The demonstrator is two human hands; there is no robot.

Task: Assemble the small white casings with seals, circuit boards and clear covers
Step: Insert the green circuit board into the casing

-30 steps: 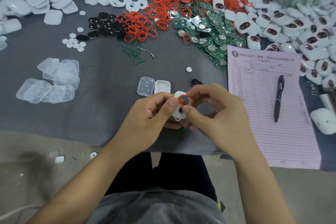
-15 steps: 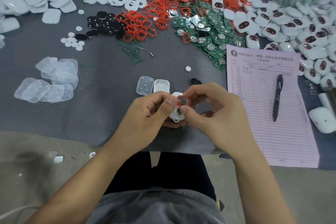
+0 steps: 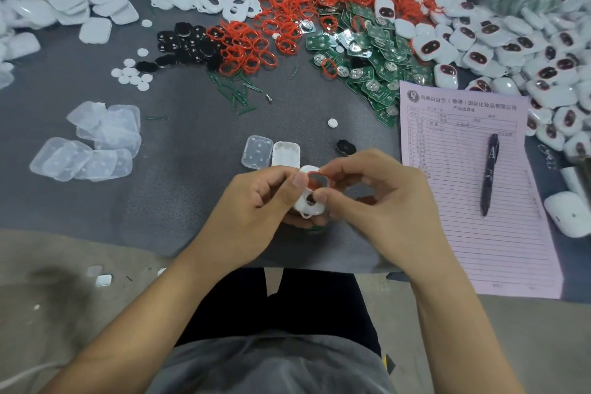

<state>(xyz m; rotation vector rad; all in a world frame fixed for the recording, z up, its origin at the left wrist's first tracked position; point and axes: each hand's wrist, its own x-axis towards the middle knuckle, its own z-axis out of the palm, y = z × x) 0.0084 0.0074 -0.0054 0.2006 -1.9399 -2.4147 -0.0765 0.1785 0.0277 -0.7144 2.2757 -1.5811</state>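
Little has shifted since a second ago: both hands remain together over the near edge of the grey surface point(image 3: 96, 208), working the same part. Left hand point(image 3: 252, 211) grips the white casing point(image 3: 308, 203), thumb pressed on its upper edge; right hand point(image 3: 380, 201) pinches the red seal point(image 3: 318, 181) against the casing's opening. Fingers hide the casing's underside, and something green point(image 3: 315, 229) peeks out below it, too covered to identify. Just beyond lie a clear cover point(image 3: 256, 152) and a white shell point(image 3: 285, 154), side by side.
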